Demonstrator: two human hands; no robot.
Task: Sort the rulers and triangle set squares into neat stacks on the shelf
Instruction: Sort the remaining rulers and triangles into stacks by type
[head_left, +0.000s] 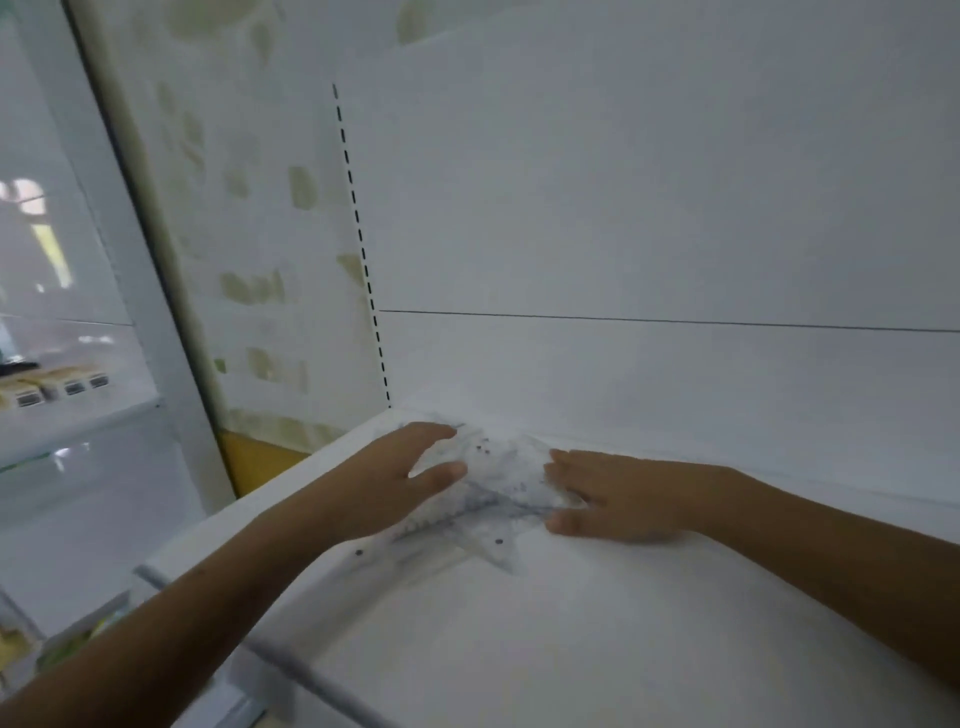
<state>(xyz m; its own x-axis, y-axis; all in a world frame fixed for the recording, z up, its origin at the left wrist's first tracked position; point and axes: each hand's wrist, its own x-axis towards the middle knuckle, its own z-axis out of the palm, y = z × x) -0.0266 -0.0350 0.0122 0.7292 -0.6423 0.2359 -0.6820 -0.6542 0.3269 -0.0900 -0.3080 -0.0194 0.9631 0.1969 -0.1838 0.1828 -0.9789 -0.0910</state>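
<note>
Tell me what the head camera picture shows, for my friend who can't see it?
Two bare hands reach onto a white shelf, the left hand and right hand resting with straight fingers on either side of a jumbled pile of clear plastic rulers and set squares near the back wall. The picture is blurry, so the pieces cannot be counted.

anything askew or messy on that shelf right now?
Yes. The clear rulers and set squares lie in a jumbled, overlapping pile near the back of the white shelf, corners pointing different ways, not stacked. The left hand and right hand rest at its two sides. The blur hides any damage.
</note>
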